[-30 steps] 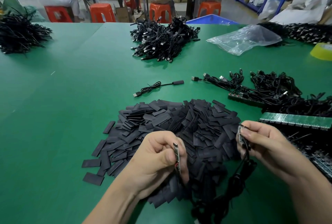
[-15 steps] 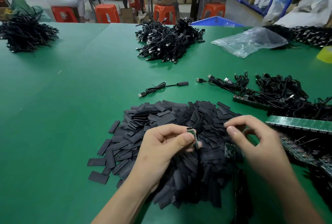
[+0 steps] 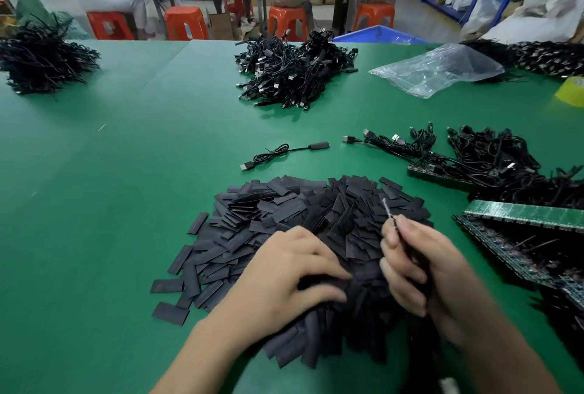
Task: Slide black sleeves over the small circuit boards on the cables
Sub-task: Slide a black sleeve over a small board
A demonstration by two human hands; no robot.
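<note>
A big heap of flat black sleeves (image 3: 316, 213) lies on the green table (image 3: 126, 204) in front of me. My left hand (image 3: 294, 273) rests palm-down on the near part of the heap, fingers stretched into the sleeves; its thumb is hidden. My right hand (image 3: 420, 270) grips a small circuit board (image 3: 388, 212) seen edge-on, poking up above the fingers. The board's black cable runs down through that hand and is mostly hidden.
One sleeved cable (image 3: 284, 153) lies alone beyond the heap. Bare cables with boards (image 3: 474, 159) and green board panels (image 3: 521, 213) crowd the right. A cable pile (image 3: 294, 77), a plastic bag (image 3: 442, 71) and another black pile (image 3: 41, 58) sit farther back.
My left hand has dropped the board it pinched and come down flat on the sleeve heap. My right hand has drawn back from the heap and now holds a board upright.
</note>
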